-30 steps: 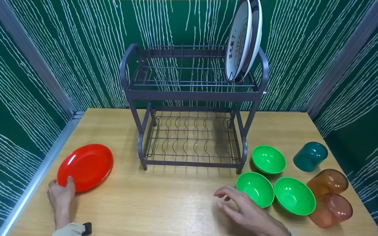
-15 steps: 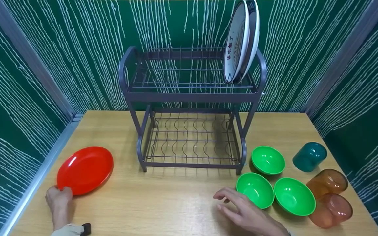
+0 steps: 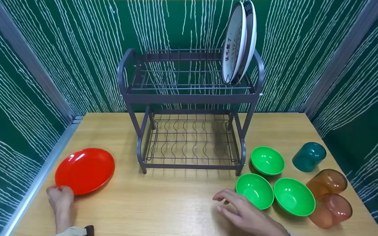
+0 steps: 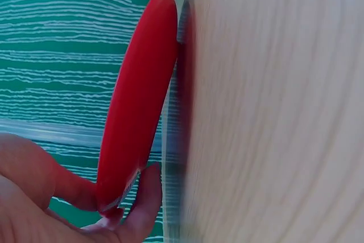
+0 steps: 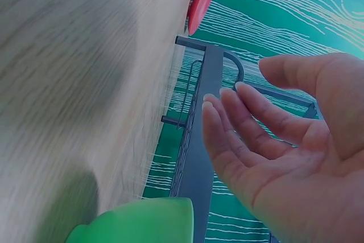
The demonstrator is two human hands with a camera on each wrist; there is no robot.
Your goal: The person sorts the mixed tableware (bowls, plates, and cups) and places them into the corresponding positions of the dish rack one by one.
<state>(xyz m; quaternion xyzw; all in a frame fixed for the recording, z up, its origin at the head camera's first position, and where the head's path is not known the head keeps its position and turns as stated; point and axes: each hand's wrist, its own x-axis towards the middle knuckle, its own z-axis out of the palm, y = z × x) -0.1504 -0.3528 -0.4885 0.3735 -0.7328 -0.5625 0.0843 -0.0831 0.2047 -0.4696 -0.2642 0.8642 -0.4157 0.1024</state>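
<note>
A round red plate (image 3: 85,171) is at the left of the table, and my left hand (image 3: 60,199) pinches its near-left rim. In the left wrist view the red plate (image 4: 139,92) leans at an angle to the tabletop, its near rim between the thumb and fingers of the left hand (image 4: 68,209). My right hand (image 3: 246,214) holds nothing, fingers loosely bent, just left of the green bowls. The right wrist view shows that hand (image 5: 290,140) with a gap between thumb and fingers, above a green bowl (image 5: 142,223).
A dark two-tier dish rack (image 3: 192,99) stands at the back centre. Two white patterned plates (image 3: 235,46) are upright at its top right. Three green bowls (image 3: 267,160) sit at the right, beside a teal cup (image 3: 309,157), an amber cup (image 3: 328,181) and a pinkish cup (image 3: 331,209).
My left thumb has slid from the red plate's upper face back to its rim. The view has tipped slightly upward. My right hand has stayed in place.
</note>
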